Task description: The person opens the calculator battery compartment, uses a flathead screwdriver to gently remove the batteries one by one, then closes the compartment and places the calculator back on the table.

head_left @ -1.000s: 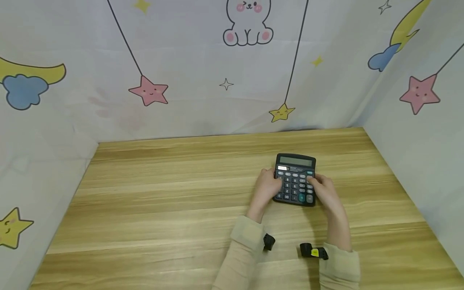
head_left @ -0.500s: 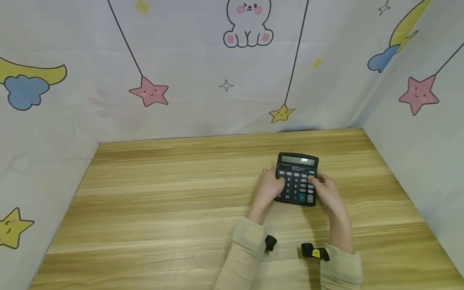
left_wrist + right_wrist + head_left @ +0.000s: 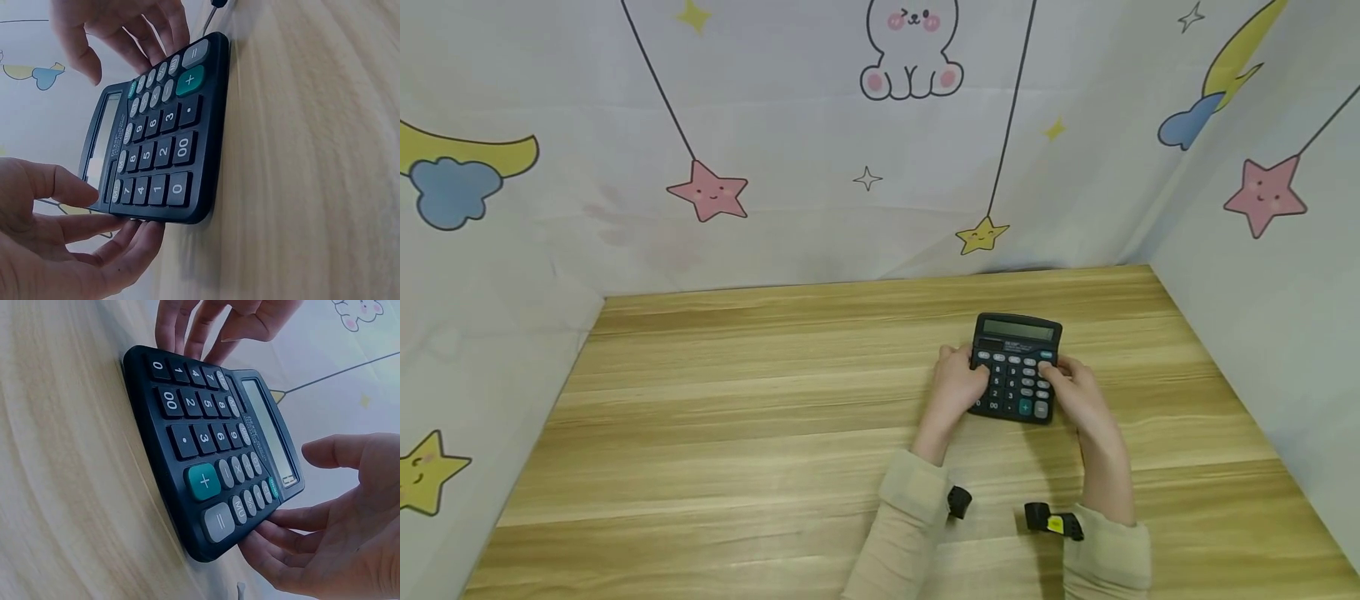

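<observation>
The left hand [image 3: 957,382] holds one side of a black calculator [image 3: 1017,371]; the right hand [image 3: 1077,396] holds the other side, with fingers tucked in behind; the calculator tips up, screen end higher, nearer the table's [image 3: 737,400] far right corner than its far left corner; I can't tell if its bottom end touches the wood; a white cloth [image 3: 805,125] with stars hangs behind the far edge.

Plastic calculator [image 3: 1017,380], seemingly matt; wood-grained table [image 3: 737,417].
</observation>
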Demonstrator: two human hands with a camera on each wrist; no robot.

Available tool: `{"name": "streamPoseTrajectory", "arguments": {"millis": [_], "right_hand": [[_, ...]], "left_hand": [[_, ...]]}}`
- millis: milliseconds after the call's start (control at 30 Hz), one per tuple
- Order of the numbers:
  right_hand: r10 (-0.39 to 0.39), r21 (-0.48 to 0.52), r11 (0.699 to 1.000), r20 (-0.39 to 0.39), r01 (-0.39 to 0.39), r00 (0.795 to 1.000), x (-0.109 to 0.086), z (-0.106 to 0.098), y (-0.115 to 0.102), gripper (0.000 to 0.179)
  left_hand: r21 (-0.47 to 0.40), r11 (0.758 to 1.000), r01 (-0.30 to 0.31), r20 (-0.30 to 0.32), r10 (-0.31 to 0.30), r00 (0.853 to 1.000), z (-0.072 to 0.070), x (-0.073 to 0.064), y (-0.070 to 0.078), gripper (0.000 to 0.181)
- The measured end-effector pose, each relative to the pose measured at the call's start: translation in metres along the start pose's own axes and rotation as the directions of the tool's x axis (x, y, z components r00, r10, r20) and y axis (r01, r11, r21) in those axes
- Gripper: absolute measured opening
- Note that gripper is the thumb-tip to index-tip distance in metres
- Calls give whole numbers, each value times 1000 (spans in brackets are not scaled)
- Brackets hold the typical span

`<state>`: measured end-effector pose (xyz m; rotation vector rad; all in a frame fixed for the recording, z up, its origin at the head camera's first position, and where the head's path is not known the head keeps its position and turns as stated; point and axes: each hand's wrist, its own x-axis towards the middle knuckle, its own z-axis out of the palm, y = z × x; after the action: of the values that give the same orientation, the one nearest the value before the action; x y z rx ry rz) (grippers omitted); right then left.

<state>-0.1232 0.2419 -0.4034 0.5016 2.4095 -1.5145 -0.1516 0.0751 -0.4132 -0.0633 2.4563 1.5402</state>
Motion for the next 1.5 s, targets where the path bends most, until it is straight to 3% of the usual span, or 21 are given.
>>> {"name": "streamPoseTrajectory", "arguments": {"millis": [500, 733, 933, 1500], "right_hand": [[-30, -9, 1000, -22, 30, 999, -6, -5, 1, 68], [-61, -8, 998, -10, 61, 998, -4, -3, -5, 69], [-39, -27, 999, 12, 39, 999, -5, -8, -7, 76], [-62, 108, 992, 16, 60, 998, -15, -20, -3, 88]], "left_hand": [[-36, 999, -8, -2, 8, 1000, 4, -4, 2, 51], [-60, 998, -4, -46, 1, 999, 4, -4, 3, 55], [-55, 998, -13, -64, 9, 998, 6, -6, 4, 57], [-81, 995, -65, -56, 60, 997, 13, -17, 11, 62]]}}
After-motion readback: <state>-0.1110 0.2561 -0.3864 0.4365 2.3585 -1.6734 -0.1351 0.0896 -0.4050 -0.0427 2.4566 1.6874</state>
